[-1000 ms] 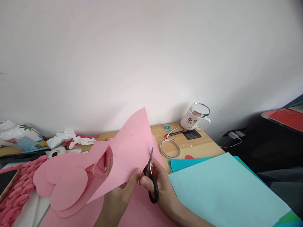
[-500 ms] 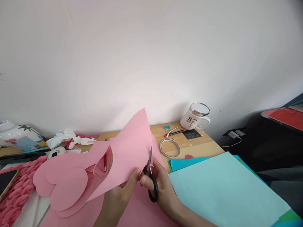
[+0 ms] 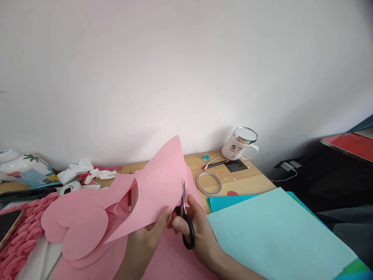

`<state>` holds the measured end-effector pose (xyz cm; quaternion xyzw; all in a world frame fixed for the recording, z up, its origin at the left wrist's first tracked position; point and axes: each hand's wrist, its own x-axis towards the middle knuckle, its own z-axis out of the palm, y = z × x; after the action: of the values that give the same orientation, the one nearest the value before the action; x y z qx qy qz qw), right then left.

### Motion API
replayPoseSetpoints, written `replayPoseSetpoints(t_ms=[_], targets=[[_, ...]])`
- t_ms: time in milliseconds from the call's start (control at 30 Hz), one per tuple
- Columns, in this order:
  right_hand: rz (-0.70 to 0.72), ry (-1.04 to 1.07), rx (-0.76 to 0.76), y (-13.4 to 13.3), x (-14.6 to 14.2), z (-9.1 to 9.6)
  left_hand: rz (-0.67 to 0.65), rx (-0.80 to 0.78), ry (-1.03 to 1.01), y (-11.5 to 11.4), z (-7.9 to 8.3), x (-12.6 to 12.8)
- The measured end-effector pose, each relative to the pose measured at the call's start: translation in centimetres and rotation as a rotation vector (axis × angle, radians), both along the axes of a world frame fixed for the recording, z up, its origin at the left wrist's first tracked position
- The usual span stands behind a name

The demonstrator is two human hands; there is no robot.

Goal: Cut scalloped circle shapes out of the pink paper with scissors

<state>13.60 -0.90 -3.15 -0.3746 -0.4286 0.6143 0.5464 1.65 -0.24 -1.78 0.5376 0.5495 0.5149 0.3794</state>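
Observation:
Raised over the desk is a sheet of pink paper [image 3: 157,194] with a curved outline drawn on it. My left hand [image 3: 148,237] grips its lower edge, thumb on top and the other fingers hidden underneath. Black-handled scissors [image 3: 189,231] are in my right hand [image 3: 201,233], their blades pointing up at the right part of the sheet along the drawn curve. Rounded pink paper cutouts [image 3: 86,233] lie in a pile to the left. More pink paper lies beneath both hands.
A white mug [image 3: 237,146], a tape roll [image 3: 209,183] and a black card [image 3: 236,165] stand at the back right. Light blue paper sheets [image 3: 274,237] cover the right front. At left are a phone [image 3: 8,227], crumpled tissue [image 3: 77,170] and a white bottle [image 3: 26,167].
The scissors have shifted slightly left against the pink sheet, and the sheet has tilted a little. Both hands keep their hold.

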Motion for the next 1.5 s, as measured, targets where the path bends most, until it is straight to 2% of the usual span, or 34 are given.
replayPoseSetpoints(t_ms=[200,367,533,700,833,1100,1500], targets=[[-0.005,-0.040,-0.009,0.0,0.0,0.3,0.067,-0.040,-0.102,-0.2,0.7,0.6],[-0.006,-0.042,-0.017,-0.1,0.0,0.2,0.032,-0.075,-0.147,-0.2,0.9,0.5],[-0.002,-0.015,-0.034,-0.1,-0.1,0.0,-0.058,-0.115,-0.157,-0.4,1.3,0.8],[-0.016,0.079,-0.049,0.2,0.0,0.1,0.000,-0.067,-0.077,0.0,0.5,0.3],[-0.022,0.129,-0.058,0.3,0.1,0.5,-0.020,-0.039,-0.042,0.3,-0.2,-0.2],[-0.005,0.132,-0.034,0.1,0.2,0.6,0.022,-0.099,-0.135,-0.3,1.3,0.9],[-0.018,0.099,-0.054,0.2,0.1,0.8,-0.004,-0.112,-0.182,-0.1,1.3,0.6]])
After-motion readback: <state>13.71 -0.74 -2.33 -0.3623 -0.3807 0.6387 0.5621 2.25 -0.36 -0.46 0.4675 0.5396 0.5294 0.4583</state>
